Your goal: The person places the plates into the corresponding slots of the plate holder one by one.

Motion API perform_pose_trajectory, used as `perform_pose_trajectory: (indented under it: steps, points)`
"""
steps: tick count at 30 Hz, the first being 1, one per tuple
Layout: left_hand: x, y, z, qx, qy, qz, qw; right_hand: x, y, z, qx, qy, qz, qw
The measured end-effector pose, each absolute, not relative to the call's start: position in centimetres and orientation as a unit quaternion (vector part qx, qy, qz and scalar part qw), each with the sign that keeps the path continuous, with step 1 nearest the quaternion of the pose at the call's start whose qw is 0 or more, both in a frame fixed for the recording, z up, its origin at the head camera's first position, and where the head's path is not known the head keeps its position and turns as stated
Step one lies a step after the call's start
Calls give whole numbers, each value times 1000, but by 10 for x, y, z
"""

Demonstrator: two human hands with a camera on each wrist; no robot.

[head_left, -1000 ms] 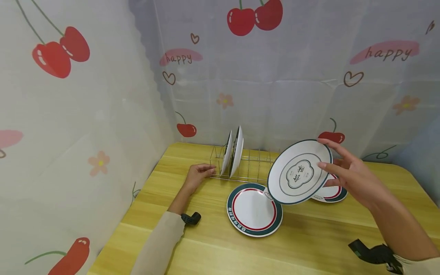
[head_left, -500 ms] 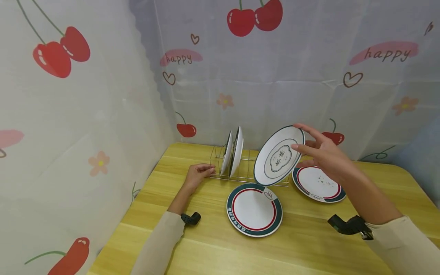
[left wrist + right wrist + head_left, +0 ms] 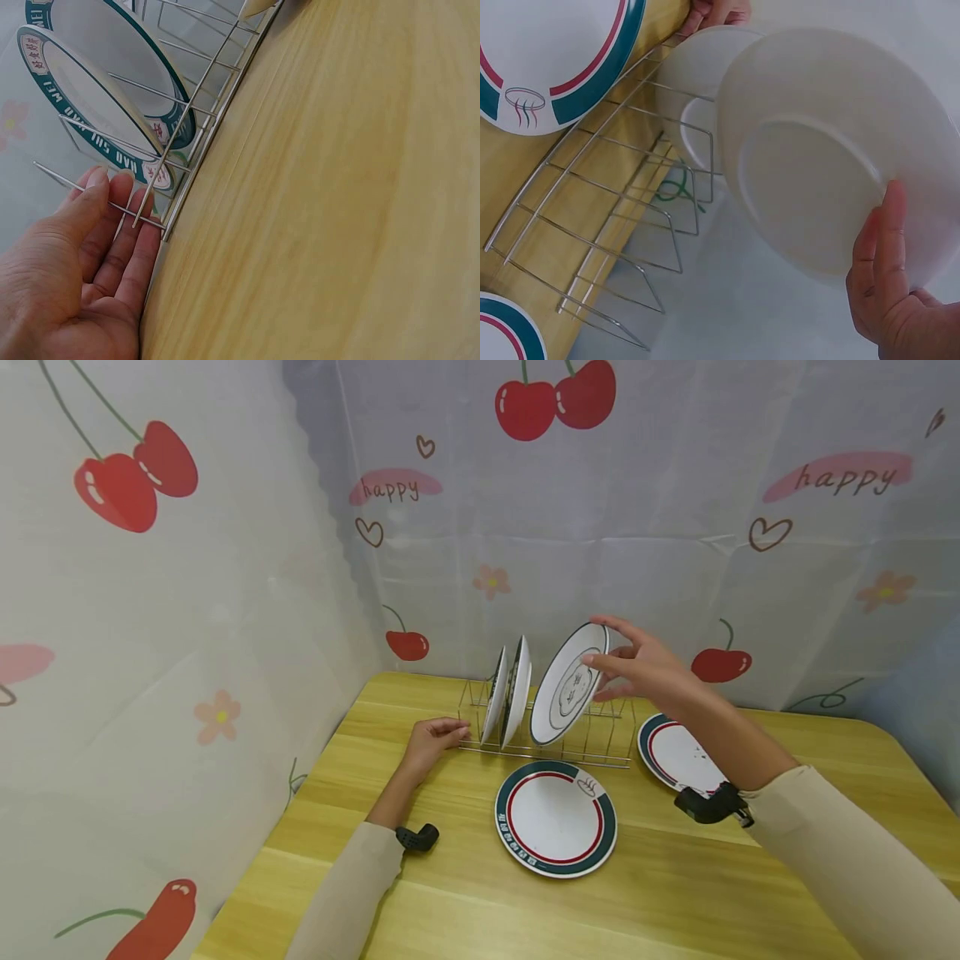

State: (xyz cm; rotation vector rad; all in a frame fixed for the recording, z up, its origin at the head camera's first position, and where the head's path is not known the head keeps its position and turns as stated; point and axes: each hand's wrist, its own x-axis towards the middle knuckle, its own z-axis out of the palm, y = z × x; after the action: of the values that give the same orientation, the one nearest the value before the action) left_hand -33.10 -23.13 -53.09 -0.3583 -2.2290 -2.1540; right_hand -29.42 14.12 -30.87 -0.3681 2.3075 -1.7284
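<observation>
My right hand (image 3: 637,664) holds a white plate (image 3: 564,693) with a dark rim by its upper right edge, thumb on the printed face. In the right wrist view, fingers (image 3: 889,232) spread over the plate's plain underside. The plate leans over the middle of a wire dish rack (image 3: 600,763), its lower edge down among the wires. At the rack's left end, my left hand (image 3: 433,745) pinches the end wire between thumb and fingers. Two plates, a left one (image 3: 492,697) and a right one (image 3: 517,693), stand on edge in the left slots.
A plate (image 3: 555,818) with a green rim and red ring lies flat in front of the rack. Another such plate (image 3: 675,756), with dark specks on it, lies to the right, partly behind my right forearm. A cherry-print curtain (image 3: 637,552) hangs behind the wooden table (image 3: 660,885).
My right hand has carried the plate leftward from above the right-hand table plate to the rack, turning it more upright. The left hand has stayed at the rack's end.
</observation>
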Motion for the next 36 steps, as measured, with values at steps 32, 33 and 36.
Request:
perform_pose_trajectory:
  steps: [32,33,36]
  points:
    - [-331,-230,-533,-115,-723,-681,10,-327,77,-374,-191,836,-512,40]
    - [-331,-230,-533,-114,-723,-681,11,-327,77,-374,-192,835,-514,38]
    - [-331,-231,-532,-115,-720,-684,15,-324,79,-374,-197,835,-513,34]
